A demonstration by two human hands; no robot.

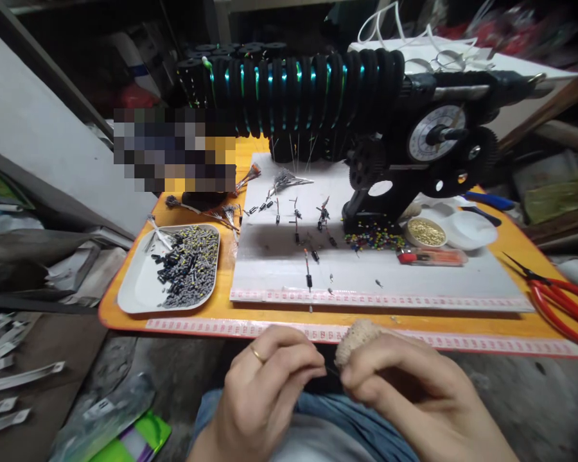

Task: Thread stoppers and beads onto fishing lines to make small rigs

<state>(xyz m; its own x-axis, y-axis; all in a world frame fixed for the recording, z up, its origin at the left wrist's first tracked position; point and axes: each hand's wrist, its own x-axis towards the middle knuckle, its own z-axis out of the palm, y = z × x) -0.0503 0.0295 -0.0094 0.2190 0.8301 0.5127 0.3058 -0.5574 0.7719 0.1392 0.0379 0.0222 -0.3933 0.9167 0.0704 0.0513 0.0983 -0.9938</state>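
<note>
My left hand (272, 378) is in front of the table's near edge, thumb and fingers pressed together; whatever may be between them is too small to name. Beside it, my right hand (409, 378) is closed, with a tan, rough, cork-like lump (359, 339) against its fingers. The thumb and forefinger of that hand meet in a pinch. A small gap separates the two hands, above my lap. Behind them on the white board (270, 273) lie small black cylindrical floats (309, 280) on thin stems and several tiny grey pieces.
A white tray (121, 296) of small grey and black pieces stands left. A black geared winding machine (376, 160) with dark coils rises behind the board. Right are red-handled scissors (553, 301), a cutter knife (431, 256), coloured beads (373, 236) and a dish of golden bits (426, 231).
</note>
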